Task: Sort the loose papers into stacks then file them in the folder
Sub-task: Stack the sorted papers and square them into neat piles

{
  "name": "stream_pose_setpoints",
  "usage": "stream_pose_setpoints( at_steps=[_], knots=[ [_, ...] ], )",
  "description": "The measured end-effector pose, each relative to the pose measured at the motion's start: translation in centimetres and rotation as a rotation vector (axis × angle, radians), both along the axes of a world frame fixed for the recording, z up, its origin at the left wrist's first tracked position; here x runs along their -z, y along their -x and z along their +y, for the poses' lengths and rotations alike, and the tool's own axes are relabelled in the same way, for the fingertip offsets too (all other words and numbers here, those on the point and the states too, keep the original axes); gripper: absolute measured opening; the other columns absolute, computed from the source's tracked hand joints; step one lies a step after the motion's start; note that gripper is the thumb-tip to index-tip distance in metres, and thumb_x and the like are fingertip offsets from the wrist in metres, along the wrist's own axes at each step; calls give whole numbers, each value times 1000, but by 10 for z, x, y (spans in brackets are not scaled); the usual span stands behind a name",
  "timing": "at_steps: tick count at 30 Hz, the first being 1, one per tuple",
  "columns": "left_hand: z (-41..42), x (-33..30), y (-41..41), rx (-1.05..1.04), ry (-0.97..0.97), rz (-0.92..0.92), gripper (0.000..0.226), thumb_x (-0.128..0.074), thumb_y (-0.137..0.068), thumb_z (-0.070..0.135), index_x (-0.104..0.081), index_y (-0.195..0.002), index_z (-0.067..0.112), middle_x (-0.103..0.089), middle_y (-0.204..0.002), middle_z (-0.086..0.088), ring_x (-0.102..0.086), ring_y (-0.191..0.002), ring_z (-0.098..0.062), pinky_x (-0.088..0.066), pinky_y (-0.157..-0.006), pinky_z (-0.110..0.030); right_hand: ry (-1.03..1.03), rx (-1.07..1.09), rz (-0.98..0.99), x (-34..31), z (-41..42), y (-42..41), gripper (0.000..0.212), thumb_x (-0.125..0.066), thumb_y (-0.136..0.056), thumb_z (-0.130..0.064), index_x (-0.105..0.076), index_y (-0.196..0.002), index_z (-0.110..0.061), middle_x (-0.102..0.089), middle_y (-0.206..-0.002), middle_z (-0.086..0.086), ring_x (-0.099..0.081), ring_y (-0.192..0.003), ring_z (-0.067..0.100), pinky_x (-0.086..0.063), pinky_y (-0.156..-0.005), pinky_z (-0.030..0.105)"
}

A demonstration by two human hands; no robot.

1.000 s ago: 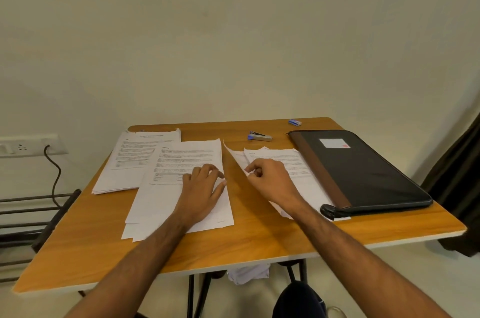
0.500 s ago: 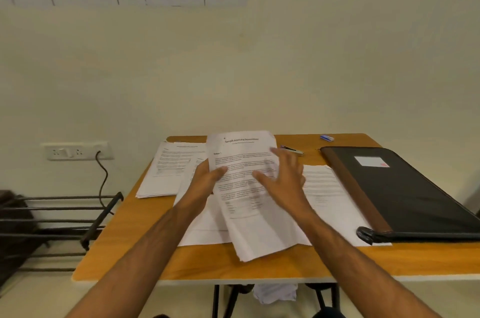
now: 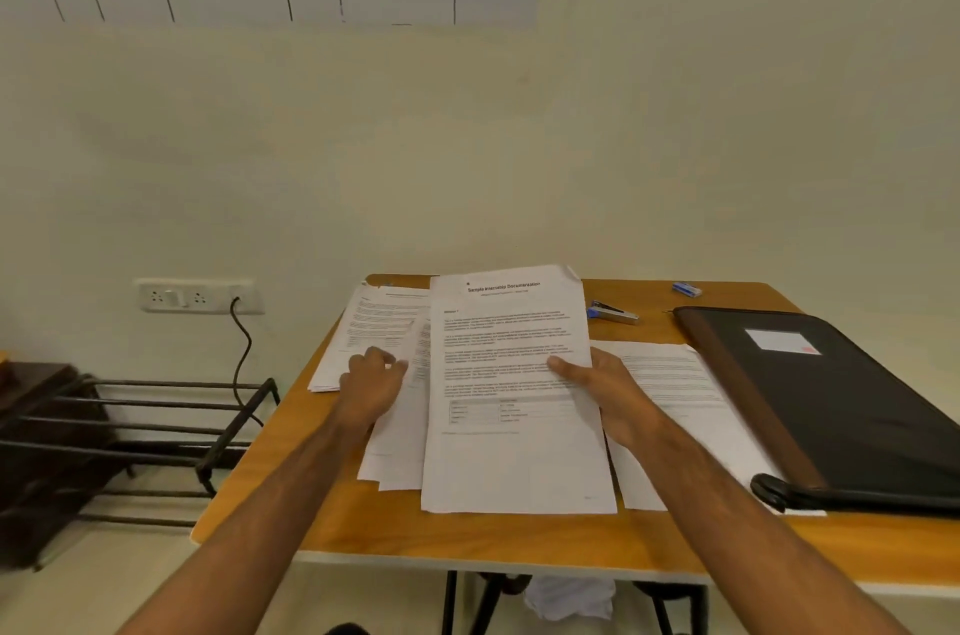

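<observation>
A printed sheet headed "Sample Internship Documentation" (image 3: 514,374) is lifted above the wooden table (image 3: 467,536). My right hand (image 3: 605,387) pinches its right edge, thumb on top. My left hand (image 3: 371,382) lies with curled fingers on the middle pile of papers (image 3: 395,452), just left of the raised sheet. Another stack (image 3: 369,322) lies at the back left, and more sheets (image 3: 670,395) lie right of my right hand. The closed black folder (image 3: 852,406) with a white label sits at the right.
A stapler (image 3: 613,312) and a small blue box (image 3: 687,290) lie near the table's back edge. A wall socket with a plugged cable (image 3: 197,295) and a black metal rack (image 3: 130,432) are to the left of the table.
My right hand moved from flat on the sheet's face to pinching its right edge. My left hand let go of its left edge and dropped onto the middle pile. The view tilted up.
</observation>
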State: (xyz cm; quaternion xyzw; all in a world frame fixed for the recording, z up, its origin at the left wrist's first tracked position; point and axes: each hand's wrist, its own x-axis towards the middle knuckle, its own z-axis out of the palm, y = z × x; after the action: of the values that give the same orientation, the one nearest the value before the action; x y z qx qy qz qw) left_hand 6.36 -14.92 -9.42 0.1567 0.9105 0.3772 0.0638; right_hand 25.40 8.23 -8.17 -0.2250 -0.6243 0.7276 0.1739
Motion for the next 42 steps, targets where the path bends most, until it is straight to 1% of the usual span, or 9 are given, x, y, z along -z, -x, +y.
stream_pose_setpoints(
  at_steps=[2,6,11,16,25,29,35,40,42],
  knots=[
    [-6,4,0,15,36,-100,41,-54,-100,38,-45,-132,15,-48,-137,-11,-51,-122,-30,-46,-98,-43,20,1,-23,6,-2,2,42,-75,-88,-10,-65,-129,-13,-74,-120,9,-71,-111,29,-53,-102,51],
    [-2,-6,-8,58,-137,-299,44,-60,-98,26,-39,-135,13,-52,-126,-8,-56,-108,-24,-49,-81,-33,85,29,-119,16,-4,8,40,-74,-90,-9,-65,-129,-14,-74,-118,10,-71,-108,33,-53,-100,57],
    [2,-7,-10,53,-398,-363,23,-57,-99,20,-53,-122,13,-63,-121,-9,-64,-96,-22,-53,-70,-30,119,51,-145,13,-5,9,37,-69,-93,-6,-65,-129,-12,-73,-119,12,-70,-109,35,-52,-100,58],
    [7,-7,-15,127,-571,-533,15,-53,-101,19,-57,-115,22,-66,-116,-9,-64,-105,-30,-54,-95,-47,247,-18,-136,9,4,-6,32,-67,-94,-6,-65,-125,-14,-73,-118,16,-69,-110,39,-50,-100,62],
    [23,-13,-33,366,-717,-511,38,-76,-84,11,-64,-119,14,-74,-113,-6,-72,-100,-27,-60,-82,-45,231,-58,53,-15,17,-36,36,-65,-95,-10,-62,-131,-12,-70,-125,16,-67,-116,39,-47,-105,60],
    [36,-9,-38,328,-642,-397,49,-84,-77,22,-62,-121,19,-74,-112,-2,-72,-98,-23,-61,-82,-43,94,0,12,-24,25,-41,35,-68,-94,-9,-64,-128,-8,-73,-121,14,-70,-110,36,-51,-102,57],
    [54,2,-47,273,-580,-398,24,-53,-101,32,-68,-113,17,-73,-110,-5,-72,-96,-24,-58,-90,-46,-7,124,-69,-3,46,-47,33,-70,-93,-7,-66,-126,-7,-74,-119,11,-71,-107,34,-53,-100,57],
    [57,-7,-38,237,-417,-171,19,-61,-97,22,-72,-107,10,-74,-106,-5,-71,-88,-18,-60,-77,-35,-89,178,-175,13,50,-49,27,-69,-93,-7,-69,-120,-8,-75,-116,8,-73,-100,29,-60,-88,46],
    [53,-23,-25,231,-398,-71,17,-62,-95,18,-73,-105,9,-74,-104,-6,-71,-89,-21,-60,-79,-39,-73,177,-190,15,50,-49,21,-69,-93,-5,-70,-114,-11,-75,-113,7,-74,-97,28,-61,-79,40]
  ],
)
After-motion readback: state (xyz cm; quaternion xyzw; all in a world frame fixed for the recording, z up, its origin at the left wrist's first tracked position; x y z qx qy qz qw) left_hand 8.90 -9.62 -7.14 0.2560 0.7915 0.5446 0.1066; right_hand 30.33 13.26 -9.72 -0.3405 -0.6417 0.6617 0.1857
